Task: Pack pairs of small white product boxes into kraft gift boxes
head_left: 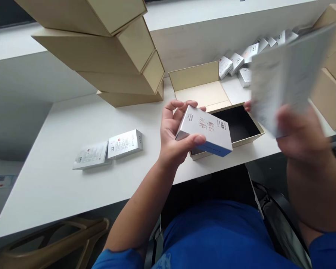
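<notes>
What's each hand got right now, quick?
Left hand: closed on a printed white carton.
Right hand: closed on pale packaging; too blurred to tell whether it is one carton or more.

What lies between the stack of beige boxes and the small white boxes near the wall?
In the head view, the open lid of the black-lined box lies between the stack and the white boxes.

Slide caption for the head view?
Left hand holding white box, right hand holding blurred pale object, open case nearby.
</notes>
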`<state>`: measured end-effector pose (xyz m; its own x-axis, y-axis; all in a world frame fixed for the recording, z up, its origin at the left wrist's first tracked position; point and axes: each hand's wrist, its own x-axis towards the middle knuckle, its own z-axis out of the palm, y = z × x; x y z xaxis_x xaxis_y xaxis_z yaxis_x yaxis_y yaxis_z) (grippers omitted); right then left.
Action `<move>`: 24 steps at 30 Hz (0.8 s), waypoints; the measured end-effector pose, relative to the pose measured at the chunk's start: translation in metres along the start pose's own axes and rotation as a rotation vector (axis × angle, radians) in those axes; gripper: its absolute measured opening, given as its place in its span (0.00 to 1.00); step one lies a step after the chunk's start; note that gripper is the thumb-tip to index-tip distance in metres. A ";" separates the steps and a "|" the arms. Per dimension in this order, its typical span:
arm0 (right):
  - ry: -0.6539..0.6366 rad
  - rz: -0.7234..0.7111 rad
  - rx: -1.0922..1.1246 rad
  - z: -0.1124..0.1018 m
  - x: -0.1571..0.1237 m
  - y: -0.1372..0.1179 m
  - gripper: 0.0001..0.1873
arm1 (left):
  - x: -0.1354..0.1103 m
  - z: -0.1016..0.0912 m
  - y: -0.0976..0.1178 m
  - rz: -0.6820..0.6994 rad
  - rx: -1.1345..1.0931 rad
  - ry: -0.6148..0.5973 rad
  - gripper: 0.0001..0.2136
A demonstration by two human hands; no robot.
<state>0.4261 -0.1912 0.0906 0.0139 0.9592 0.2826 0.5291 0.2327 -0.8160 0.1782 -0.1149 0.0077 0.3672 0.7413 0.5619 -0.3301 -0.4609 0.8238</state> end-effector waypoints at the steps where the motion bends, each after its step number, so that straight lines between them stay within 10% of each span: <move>1: -0.088 -0.011 -0.008 0.006 -0.002 -0.001 0.39 | -0.001 0.002 0.001 0.036 0.046 0.015 0.35; 8: -0.478 -0.073 0.031 0.032 0.016 0.007 0.47 | -0.013 0.024 0.004 0.160 0.282 0.087 0.45; 13: -0.515 -0.136 0.005 0.036 0.040 0.015 0.50 | -0.009 0.019 -0.004 0.165 0.490 0.158 0.57; 17: -0.486 -0.087 -0.343 0.028 0.063 0.022 0.42 | -0.017 -0.006 -0.008 0.128 0.696 0.124 0.62; 24: -0.832 0.070 -0.670 0.035 0.079 0.024 0.27 | -0.086 -0.088 0.038 0.015 1.141 0.142 0.38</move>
<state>0.4100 -0.1036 0.0755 -0.3869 0.8340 -0.3934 0.9112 0.2803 -0.3019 0.0574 -0.1532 -0.0166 0.2449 0.7472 0.6179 0.6728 -0.5899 0.4466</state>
